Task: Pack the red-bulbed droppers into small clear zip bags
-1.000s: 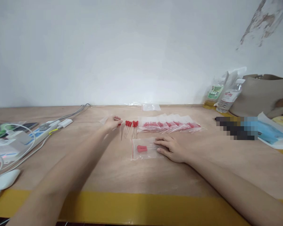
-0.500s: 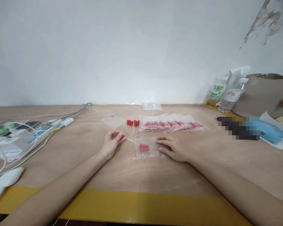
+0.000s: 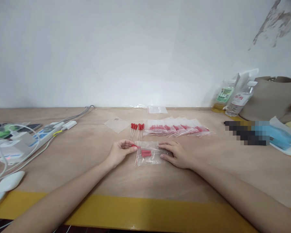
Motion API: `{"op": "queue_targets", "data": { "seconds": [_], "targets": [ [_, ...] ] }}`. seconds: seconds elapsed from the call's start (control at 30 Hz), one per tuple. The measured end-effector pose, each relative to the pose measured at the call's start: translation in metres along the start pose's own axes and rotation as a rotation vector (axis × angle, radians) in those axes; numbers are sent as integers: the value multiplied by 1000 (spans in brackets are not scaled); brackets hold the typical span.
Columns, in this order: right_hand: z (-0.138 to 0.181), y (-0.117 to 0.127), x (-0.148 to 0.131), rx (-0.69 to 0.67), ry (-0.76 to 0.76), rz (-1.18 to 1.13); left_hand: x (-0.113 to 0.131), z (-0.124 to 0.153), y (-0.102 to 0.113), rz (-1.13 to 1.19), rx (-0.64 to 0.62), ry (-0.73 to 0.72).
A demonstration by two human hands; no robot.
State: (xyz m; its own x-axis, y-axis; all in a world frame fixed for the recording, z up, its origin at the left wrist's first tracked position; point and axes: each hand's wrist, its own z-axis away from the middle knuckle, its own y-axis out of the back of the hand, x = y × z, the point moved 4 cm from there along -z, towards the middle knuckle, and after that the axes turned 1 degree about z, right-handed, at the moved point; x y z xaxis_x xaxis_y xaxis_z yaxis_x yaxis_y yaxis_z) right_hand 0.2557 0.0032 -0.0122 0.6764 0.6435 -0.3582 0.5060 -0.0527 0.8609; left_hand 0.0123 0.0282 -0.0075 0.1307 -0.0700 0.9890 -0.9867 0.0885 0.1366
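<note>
A small clear zip bag [image 3: 149, 152] with red-capped pieces inside lies on the wooden table [image 3: 92, 168]. My left hand [image 3: 120, 152] pinches a red-topped dropper at the bag's left mouth, its red end just inside the opening. My right hand [image 3: 176, 153] grips the bag's right end with thumb and fingers. Just behind the bag lie several loose red-topped droppers [image 3: 136, 129] in a row. Right of those, a fanned row of filled bags [image 3: 178, 128] lies flat.
An empty clear bag [image 3: 116, 124] lies behind my left hand, another bag [image 3: 157, 109] by the wall. A power strip with cables [image 3: 38, 137] and a white mouse [image 3: 8, 182] sit at the left. Two bottles [image 3: 232, 94] and a grey bag [image 3: 273, 95] stand at the right.
My left hand picked one dropper from the row, drew it back toward me and brought it right to the bag's mouth. The right hand stayed on the bag, which now lifts slightly.
</note>
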Motion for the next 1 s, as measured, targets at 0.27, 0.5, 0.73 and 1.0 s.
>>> {"op": "queue_targets", "data": {
  "seconds": [0.27,0.5,0.73,1.0],
  "targets": [
    [1,-1,-1,8,8,-39,-2,-1,-12,-124,-174,-151],
    [2,3,2,70,24,-39,-9,-9,-16,-389,-107,-274],
    [7,6,5,-2,-2,-54,-6,-15,-4,-238,-236,-149],
    [6,7,3,-29,1,-37,12,-106,30,-742,146,-60]
  ]
}}
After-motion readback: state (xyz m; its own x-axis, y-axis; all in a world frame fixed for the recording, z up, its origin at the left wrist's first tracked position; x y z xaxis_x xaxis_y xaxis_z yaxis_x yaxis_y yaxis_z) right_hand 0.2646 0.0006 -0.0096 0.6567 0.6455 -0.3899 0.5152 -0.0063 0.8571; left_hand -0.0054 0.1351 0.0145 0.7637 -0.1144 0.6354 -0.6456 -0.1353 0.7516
